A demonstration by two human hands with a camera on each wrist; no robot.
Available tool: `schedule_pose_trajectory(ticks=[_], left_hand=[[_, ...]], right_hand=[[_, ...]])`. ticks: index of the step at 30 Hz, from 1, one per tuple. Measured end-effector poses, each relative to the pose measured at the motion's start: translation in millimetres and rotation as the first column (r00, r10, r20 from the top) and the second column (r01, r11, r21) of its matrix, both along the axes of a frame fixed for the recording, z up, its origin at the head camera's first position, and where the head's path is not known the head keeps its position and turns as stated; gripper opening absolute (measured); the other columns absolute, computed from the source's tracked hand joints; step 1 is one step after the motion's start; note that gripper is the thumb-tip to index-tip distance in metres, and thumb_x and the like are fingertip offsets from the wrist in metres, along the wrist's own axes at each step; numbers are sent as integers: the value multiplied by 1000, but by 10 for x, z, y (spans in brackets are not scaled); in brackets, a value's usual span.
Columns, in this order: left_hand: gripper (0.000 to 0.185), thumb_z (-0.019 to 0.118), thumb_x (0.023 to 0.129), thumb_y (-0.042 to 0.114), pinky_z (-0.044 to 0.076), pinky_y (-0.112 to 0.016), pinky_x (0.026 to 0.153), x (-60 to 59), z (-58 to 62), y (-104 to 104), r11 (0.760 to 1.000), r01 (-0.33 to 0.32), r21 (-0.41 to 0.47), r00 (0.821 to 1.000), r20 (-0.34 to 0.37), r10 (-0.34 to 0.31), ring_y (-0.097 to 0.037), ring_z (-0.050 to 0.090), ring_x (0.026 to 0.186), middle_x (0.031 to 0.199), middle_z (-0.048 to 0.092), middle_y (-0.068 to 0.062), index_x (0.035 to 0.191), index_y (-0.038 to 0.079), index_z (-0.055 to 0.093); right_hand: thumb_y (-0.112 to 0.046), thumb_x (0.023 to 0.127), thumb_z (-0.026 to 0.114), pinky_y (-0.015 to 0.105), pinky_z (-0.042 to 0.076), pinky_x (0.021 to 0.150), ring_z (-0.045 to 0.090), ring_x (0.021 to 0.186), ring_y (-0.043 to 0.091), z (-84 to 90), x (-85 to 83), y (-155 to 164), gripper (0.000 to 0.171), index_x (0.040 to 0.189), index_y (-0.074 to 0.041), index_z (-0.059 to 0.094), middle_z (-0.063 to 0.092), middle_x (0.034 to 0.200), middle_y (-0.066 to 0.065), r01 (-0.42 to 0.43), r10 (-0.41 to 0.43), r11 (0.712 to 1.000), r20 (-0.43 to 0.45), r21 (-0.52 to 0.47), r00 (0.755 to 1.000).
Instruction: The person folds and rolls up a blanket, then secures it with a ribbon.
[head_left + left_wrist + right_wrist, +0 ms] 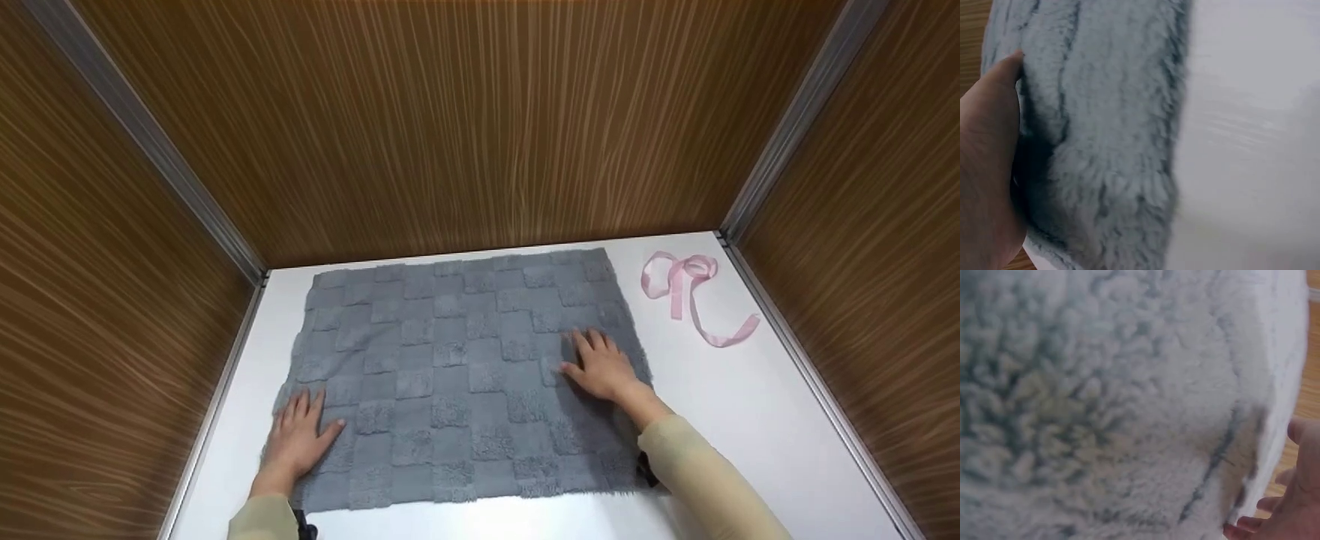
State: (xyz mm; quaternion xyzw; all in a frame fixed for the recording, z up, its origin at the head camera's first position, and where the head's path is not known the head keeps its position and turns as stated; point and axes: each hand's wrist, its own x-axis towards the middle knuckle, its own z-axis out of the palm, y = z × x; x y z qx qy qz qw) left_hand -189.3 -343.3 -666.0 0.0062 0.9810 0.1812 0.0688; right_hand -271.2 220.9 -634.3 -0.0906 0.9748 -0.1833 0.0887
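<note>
A grey fluffy towel (450,375) with a raised checkered pattern lies spread out over the white table. On its left edge, near the front corner, my left hand (296,439) rests with fingers straight and thumb apart. My right hand (602,370) is over the right side of the towel, its fingers spread and pointing away. In the left wrist view the left hand (988,152) lies along the plush towel (1117,112). The right wrist view has the right hand (1286,495) at the lower right, fingertips by the plush surface (1100,399). Neither hand grips anything.
A pink ribbon (697,289) lies in loose loops at the back right of the white table (750,420). Wood-grain panels (480,127) stand behind and on both sides, with metal rails (817,390) along the table's sides.
</note>
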Motion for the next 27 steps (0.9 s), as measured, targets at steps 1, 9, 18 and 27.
schedule_pose_trajectory(ticks=[1,9,18,27], left_hand=[[85,53,102,54,4,-67,119,14,-26,-11,1000,2,-9,1000,-5,-2,-53,7,150,163,14,-33,161,-1,23],[93,49,100,63,-2,-67,118,55,-64,-94,1000,3,-1,1000,1,-3,-52,2,151,165,9,-32,161,-1,19],[87,48,103,57,0,-66,119,75,-45,-66,1000,14,-14,999,-46,-14,-52,5,151,164,12,-33,160,-2,22],[73,62,100,42,7,-65,119,208,92,-20,997,68,-31,996,-61,-69,-52,18,149,160,30,-29,156,1,38]], right_hand=[[-49,104,55,72,20,113,18,147,57,11,32,29,80,162,-5,24,19,163,31,1,-1,1000,12,-14,1000],[-52,94,67,74,23,111,15,146,58,-15,216,229,95,161,-1,23,17,162,33,-67,65,998,91,12,994],[-52,93,69,73,24,111,14,148,56,-60,290,289,92,161,-5,28,19,163,31,-76,77,997,52,-12,996],[-36,85,83,71,25,112,19,146,57,12,646,421,82,151,-1,48,33,158,31,-98,97,994,-35,-44,995]])
